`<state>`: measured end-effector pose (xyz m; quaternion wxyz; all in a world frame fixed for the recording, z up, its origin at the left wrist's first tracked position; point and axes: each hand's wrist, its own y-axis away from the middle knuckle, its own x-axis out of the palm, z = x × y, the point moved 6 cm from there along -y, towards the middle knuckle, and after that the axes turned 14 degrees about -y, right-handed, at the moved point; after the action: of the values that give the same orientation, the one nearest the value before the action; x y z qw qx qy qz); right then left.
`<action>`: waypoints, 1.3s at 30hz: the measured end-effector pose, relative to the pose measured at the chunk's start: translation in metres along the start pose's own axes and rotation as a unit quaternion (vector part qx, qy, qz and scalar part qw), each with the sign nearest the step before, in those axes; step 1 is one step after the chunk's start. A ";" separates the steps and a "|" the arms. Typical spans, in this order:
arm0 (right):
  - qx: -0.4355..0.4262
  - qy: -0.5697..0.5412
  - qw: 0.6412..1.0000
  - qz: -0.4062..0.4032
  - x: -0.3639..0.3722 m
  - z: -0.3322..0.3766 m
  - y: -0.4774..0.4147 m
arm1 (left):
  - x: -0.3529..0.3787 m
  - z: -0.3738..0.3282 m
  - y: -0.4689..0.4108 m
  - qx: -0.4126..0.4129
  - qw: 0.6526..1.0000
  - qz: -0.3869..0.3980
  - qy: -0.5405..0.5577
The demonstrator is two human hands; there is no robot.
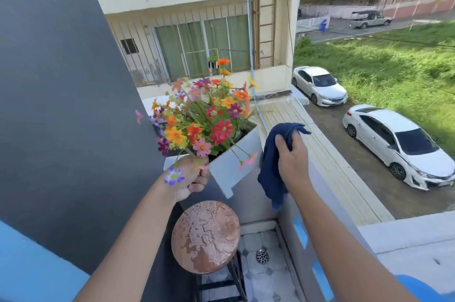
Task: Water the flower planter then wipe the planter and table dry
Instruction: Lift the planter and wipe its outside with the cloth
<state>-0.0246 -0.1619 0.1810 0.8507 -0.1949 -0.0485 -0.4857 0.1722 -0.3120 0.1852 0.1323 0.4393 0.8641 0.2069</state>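
A white rectangular planter (231,166) full of colourful flowers (204,119) is lifted off the table and tilted, with my left hand (190,180) gripping its near corner. My right hand (291,156) holds a dark blue cloth (272,168) just to the right of the planter's side wall; I cannot tell if the cloth touches it. Below them stands a small round wooden table (205,236) on a black frame, its top covered with patches and beads of water.
A dark grey wall (61,104) rises close on the left. A low balcony parapet (327,205) runs along the right, with a drop to parked cars (396,144) beyond. The tiled floor holds a round metal drain (262,256) beside the table.
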 end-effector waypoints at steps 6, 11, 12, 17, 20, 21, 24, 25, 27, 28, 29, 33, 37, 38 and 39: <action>0.169 -0.069 0.973 0.141 0.021 0.008 -0.033 | -0.001 -0.010 0.009 0.004 0.996 0.014 -0.093; 0.265 -0.056 0.948 0.165 0.022 0.002 -0.032 | -0.005 -0.015 0.010 0.035 0.986 -0.040 -0.157; 0.266 -0.047 0.949 0.161 0.023 0.002 -0.031 | -0.010 -0.015 0.009 0.046 0.984 -0.063 -0.157; 0.213 -0.053 0.976 0.012 0.029 -0.005 -0.019 | -0.019 -0.018 -0.001 0.093 0.974 -0.146 -0.147; 0.216 -0.100 0.970 -0.045 0.034 -0.008 -0.007 | -0.021 -0.018 -0.001 0.122 0.966 -0.220 -0.058; 0.216 -0.115 0.968 -0.058 0.034 -0.009 -0.004 | -0.022 -0.013 -0.001 0.120 0.959 -0.254 -0.037; 0.208 -0.136 0.964 -0.094 0.033 -0.013 0.003 | -0.010 0.010 0.001 0.122 0.934 -0.329 -0.062; 0.205 -0.134 0.965 -0.099 0.035 -0.012 0.005 | 0.002 0.017 0.003 0.131 0.931 -0.329 -0.090; 0.201 -0.122 0.967 -0.103 0.039 -0.010 0.010 | 0.025 0.026 0.007 0.133 0.935 -0.306 -0.118; 0.198 -0.113 0.969 -0.099 0.040 -0.009 0.011 | 0.033 0.028 0.007 0.125 0.941 -0.296 -0.108; 0.193 -0.099 0.972 -0.093 0.042 -0.007 0.014 | 0.037 0.028 0.007 0.113 0.945 -0.293 -0.090; 0.172 -0.057 0.980 -0.083 0.045 -0.003 0.027 | 0.039 0.018 0.004 0.079 0.950 -0.298 -0.056; 0.140 -0.064 0.985 -0.074 0.051 -0.001 0.034 | 0.036 0.010 0.003 0.037 0.955 -0.283 -0.081; 0.134 -0.059 0.987 -0.071 0.052 -0.001 0.035 | 0.035 0.009 0.002 0.027 0.957 -0.277 -0.087; 0.129 -0.055 0.988 -0.065 0.053 0.000 0.036 | 0.034 0.008 0.001 0.020 0.959 -0.267 -0.088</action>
<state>0.0333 -0.1883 0.1849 0.8315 -0.1068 -0.1697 -0.5181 0.1569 -0.2821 0.1776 0.2492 0.2116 0.9389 0.1074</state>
